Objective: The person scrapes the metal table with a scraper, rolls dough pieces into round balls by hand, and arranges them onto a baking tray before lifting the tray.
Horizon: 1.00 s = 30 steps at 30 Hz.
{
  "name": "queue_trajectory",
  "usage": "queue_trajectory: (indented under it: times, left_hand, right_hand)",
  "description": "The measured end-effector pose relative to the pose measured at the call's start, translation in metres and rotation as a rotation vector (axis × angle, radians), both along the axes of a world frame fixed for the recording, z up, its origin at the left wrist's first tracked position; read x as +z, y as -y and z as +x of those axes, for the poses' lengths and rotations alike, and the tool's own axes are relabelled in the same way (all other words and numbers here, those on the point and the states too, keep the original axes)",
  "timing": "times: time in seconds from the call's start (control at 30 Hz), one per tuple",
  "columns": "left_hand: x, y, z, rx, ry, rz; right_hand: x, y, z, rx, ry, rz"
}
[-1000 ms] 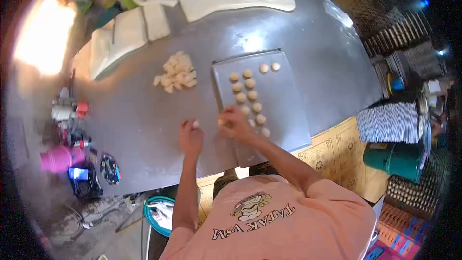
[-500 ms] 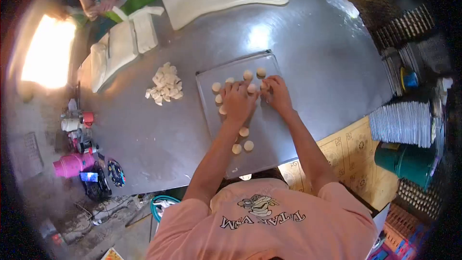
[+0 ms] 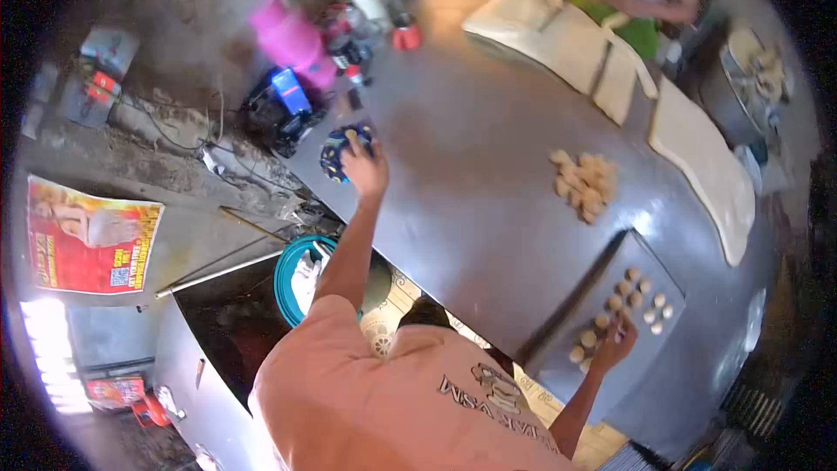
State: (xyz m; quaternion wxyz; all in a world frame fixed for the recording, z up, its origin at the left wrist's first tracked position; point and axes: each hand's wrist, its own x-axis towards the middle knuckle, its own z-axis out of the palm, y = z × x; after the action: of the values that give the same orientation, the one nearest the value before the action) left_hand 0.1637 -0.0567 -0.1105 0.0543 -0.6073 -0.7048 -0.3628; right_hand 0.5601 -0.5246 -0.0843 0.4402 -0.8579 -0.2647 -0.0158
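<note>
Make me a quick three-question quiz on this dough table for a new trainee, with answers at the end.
1. Which grip is at the tray of dough balls?
2. True or false: the heap of dough pieces lies on the metal table, outside the tray.
3. The left grip is at: A, the heap; B, the dark patterned item; C, the tray.

Key: 1. The right grip. 2. True. 3. B.
</note>
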Motion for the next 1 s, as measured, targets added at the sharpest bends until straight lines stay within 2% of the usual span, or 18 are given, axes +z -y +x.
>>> queue_trajectory:
  times: [0.03,0.1,0.17,0.2,0.27,0.37,0.5,0.6,0.8,0.87,1.0]
  left_hand:
    - [0.005,-0.032,-0.026,0.085,-0.039,0.02]
    - [0.002,-0.06,-0.064,0.184,-0.08,0.015]
    - [0.0,-0.099,-0.096,0.258,-0.128,0.053]
    - [0.001,-0.114,-0.106,0.26,-0.114,0.046]
    - [0.005,-0.14,-0.121,0.339,-0.173,-0.054]
    - [0.007,-0.16,-0.134,0.318,-0.158,-0.085]
    - [-0.006,-0.177,-0.141,0.341,-0.235,-0.094]
    - [-0.008,-0.182,-0.141,0.301,-0.222,-0.1]
    - [-0.009,-0.181,-0.142,0.269,-0.233,-0.139]
    - [-0.011,-0.176,-0.142,0.297,-0.187,-0.017]
    - [-0.01,-0.155,-0.125,0.243,-0.157,-0.028]
  right_hand:
    - [-0.002,-0.016,-0.013,0.023,0.017,-0.003]
    - [-0.006,-0.022,-0.028,-0.043,-0.199,-0.003]
    - [0.0,-0.05,-0.053,-0.05,-0.116,-0.002]
    - [0.01,-0.061,-0.062,0.016,-0.036,-0.088]
    - [0.024,-0.078,-0.076,0.085,0.024,-0.119]
    - [0.034,-0.095,-0.09,0.116,0.086,-0.13]
    - [0.039,-0.111,-0.099,0.113,0.133,-0.221]
    - [0.051,-0.123,-0.115,0.074,-0.036,-0.149]
    - [0.048,-0.123,-0.119,0.11,-0.037,-0.144]
    - [0.04,-0.115,-0.115,0.106,-0.007,-0.149]
    - [0.016,-0.093,-0.105,0.137,0.072,-0.174]
